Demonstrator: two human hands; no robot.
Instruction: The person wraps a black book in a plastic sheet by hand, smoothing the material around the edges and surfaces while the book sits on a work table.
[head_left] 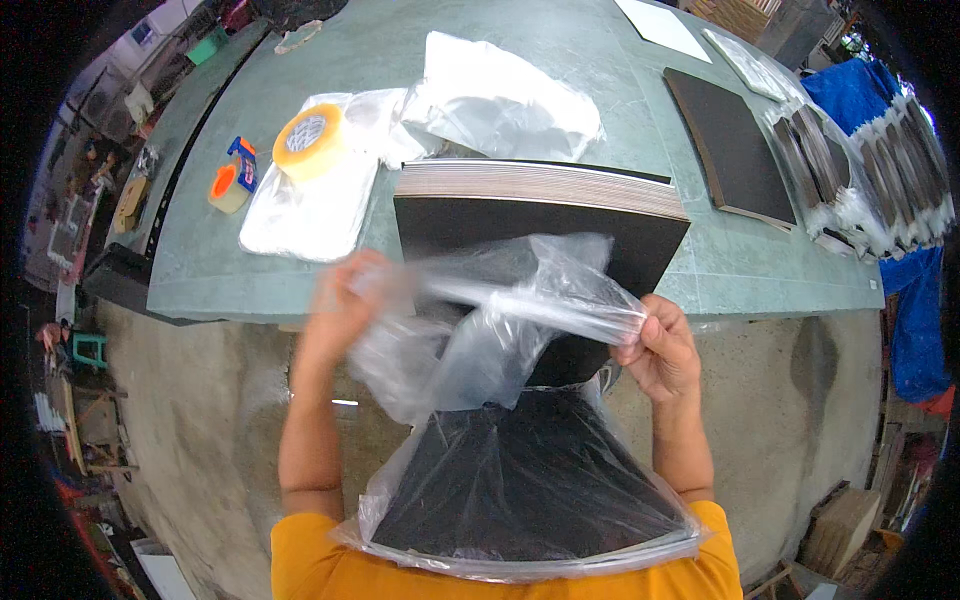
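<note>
A clear plastic bag (pixel 520 300) is stretched slantwise between my two hands. My right hand (pixel 662 350) pinches its gathered edge between thumb and fingers. At its other end, my left hand (pixel 355 295) is closed on the plastic, its fingertips blurred by motion. Behind the bag, a thick stack of black sheets (pixel 640 235) with pale edges sits at the table's near edge; the bag hides part of its front. Against my body leans a flat black panel (pixel 510 480) covered in clear plastic. Where the loose bag ends and this covering begins is hard to tell.
On the green table (pixel 640 140) lie flat plastic bags (pixel 310 220) under a yellowish tape roll (pixel 308 142), beside a tape dispenser (pixel 232 180). Crumpled clear plastic (pixel 500 95) lies behind the stack. Rightward are a black board (pixel 730 150) and several wrapped dark bundles (pixel 900 170).
</note>
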